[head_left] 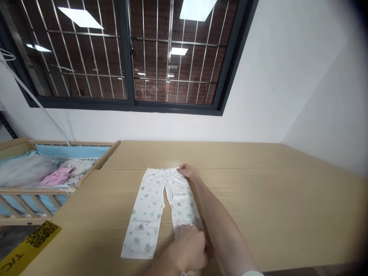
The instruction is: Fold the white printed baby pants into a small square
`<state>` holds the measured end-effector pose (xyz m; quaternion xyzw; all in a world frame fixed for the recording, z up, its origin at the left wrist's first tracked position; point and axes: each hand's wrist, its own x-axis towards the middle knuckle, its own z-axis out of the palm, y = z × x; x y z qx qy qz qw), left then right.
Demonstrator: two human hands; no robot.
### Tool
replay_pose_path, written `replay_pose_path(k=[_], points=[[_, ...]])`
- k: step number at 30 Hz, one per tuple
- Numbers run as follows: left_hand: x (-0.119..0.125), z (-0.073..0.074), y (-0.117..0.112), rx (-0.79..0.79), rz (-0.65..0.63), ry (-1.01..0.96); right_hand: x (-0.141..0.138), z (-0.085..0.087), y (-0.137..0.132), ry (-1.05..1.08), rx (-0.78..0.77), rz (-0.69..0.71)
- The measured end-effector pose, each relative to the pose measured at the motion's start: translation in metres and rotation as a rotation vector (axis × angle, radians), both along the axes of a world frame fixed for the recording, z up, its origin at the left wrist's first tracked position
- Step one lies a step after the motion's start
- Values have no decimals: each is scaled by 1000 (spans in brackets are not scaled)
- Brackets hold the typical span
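A pair of white baby trousers point(143, 214) with small green and pink prints lies spread on the wooden table, waistband away from me and legs towards me. My right hand point(187, 171) pinches the right corner of the waistband, its forearm running along the trousers' right edge. Over the lower end of the right leg, my left hand point(189, 247) is closed with fingers curled at the hem. That hem is hidden behind the hand, which is slightly blurred. The left leg lies flat with no hand on it.
The light wooden table point(258, 199) extends right to a white wall point(273, 69). At left stands a wooden crib point(94, 172) with bedding and a pink cloth point(57, 176). A yellow label point(31, 245) is on the table's left edge. A barred window point(129, 57) is behind.
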<state>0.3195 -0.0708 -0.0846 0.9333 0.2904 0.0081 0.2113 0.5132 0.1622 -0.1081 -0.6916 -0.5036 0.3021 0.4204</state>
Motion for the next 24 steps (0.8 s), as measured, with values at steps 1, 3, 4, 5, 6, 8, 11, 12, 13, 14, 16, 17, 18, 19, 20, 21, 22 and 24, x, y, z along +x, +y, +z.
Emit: replay_pose_path(k=[1, 3, 4, 5, 6, 8, 11, 12, 13, 14, 16, 17, 18, 19, 20, 21, 22, 24], points=[[-4, 2, 0, -7, 8, -11, 1, 1, -1, 9, -2, 9], [-11, 4, 0, -21, 26, -50, 3, 4, -3, 26, -7, 24], [-14, 4, 0, -34, 40, -76, 4, 6, -4, 34, -9, 28], [-18, 4, 0, -54, 56, -101, 5, 8, -5, 43, -10, 30], [-21, 3, -1, -79, 79, -128, 5, 11, -6, 52, -10, 29], [-29, 0, -1, -141, 143, -187, 3, 18, -7, 76, -9, 32], [-45, -7, -2, -265, 239, -313, -6, 29, -8, 120, -5, 48], [-52, -10, -3, -311, 264, -373, -10, 33, -8, 134, -3, 54], [-60, -12, -4, -357, 289, -434, -14, 36, -6, 145, 0, 61], [-69, -14, -5, -398, 318, -490, -19, 40, -5, 154, 4, 67], [-86, -16, -7, -457, 394, -565, -31, 45, 1, 166, 12, 78], [-94, -17, -9, -471, 436, -587, -38, 48, 4, 170, 16, 82], [-102, -17, -10, -476, 472, -600, -46, 50, 7, 173, 19, 85], [-110, -18, -12, -474, 500, -610, -54, 52, 10, 176, 19, 86], [-117, -19, -14, -467, 524, -620, -63, 54, 12, 177, 16, 84], [-124, -20, -16, -455, 546, -627, -72, 56, 15, 176, 11, 82], [-130, -22, -18, -438, 568, -631, -81, 58, 16, 173, 5, 81], [-142, -27, -22, -396, 622, -646, -100, 60, 19, 160, -10, 81]])
